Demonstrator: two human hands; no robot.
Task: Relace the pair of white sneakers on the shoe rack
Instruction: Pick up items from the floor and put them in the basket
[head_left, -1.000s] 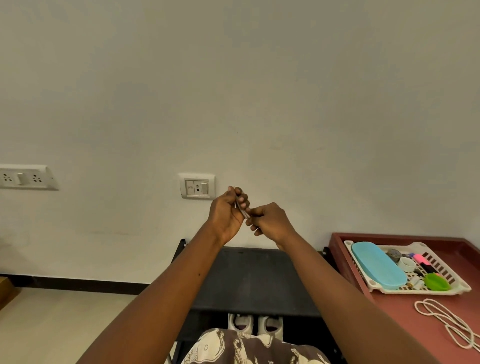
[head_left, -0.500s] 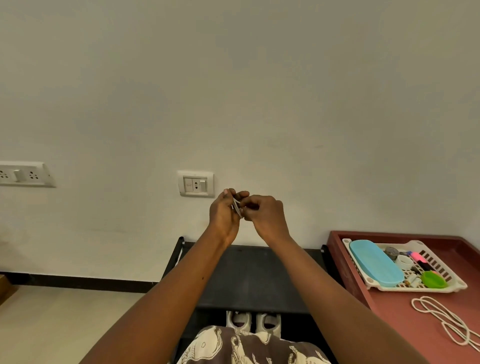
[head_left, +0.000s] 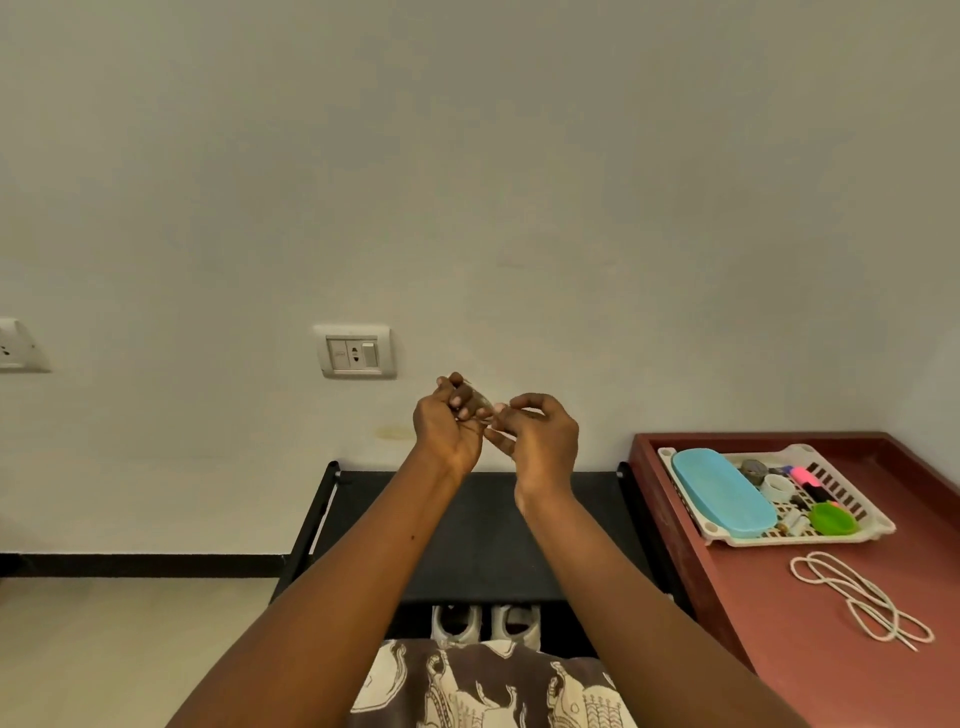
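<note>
Below, sneakers (head_left: 457, 635) sit end-on, facing the person

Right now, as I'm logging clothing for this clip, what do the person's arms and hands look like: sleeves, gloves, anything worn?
No sleeves show: the left forearm and right forearm are bare to the frame's edge. The left hand and right hand are ungloved, with no watch or band at either wrist. Rings: too small to tell.

sneakers (head_left: 485, 623): mostly under rack (head_left: 483, 535) | outlet (head_left: 15, 345): edge-cropped | held item (head_left: 480, 401): unidentifiable
</note>
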